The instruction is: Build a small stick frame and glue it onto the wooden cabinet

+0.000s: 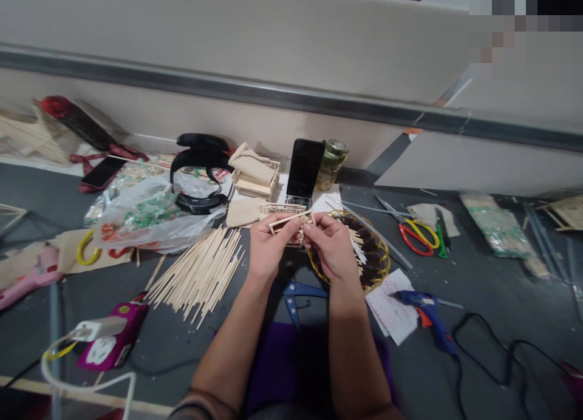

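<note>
Between both hands, raised over the table, is a small frame of wooden sticks [279, 225]. My left hand [269, 243] is closed on its left side, thumb on top. At its right end the fingers of my right hand [333, 247] pinch together, thumb and forefinger meeting near the corner. My fingers cover part of the frame. Just behind stands a phone [306, 168] propped upright. Below and right of my right hand lies a round woven basket [385, 262] with short sticks in it. A spread pile of thin wooden sticks [200, 274] lies left of my left hand.
A blue glue gun [426, 311] with a black cord rests on paper at right, near scissors [412, 229]. Blue-handled cutters [294, 295] lie below my wrists. At left are a plastic bag [150, 216], a purple power strip [118, 338] and a small stick-built model [257, 180] farther back.
</note>
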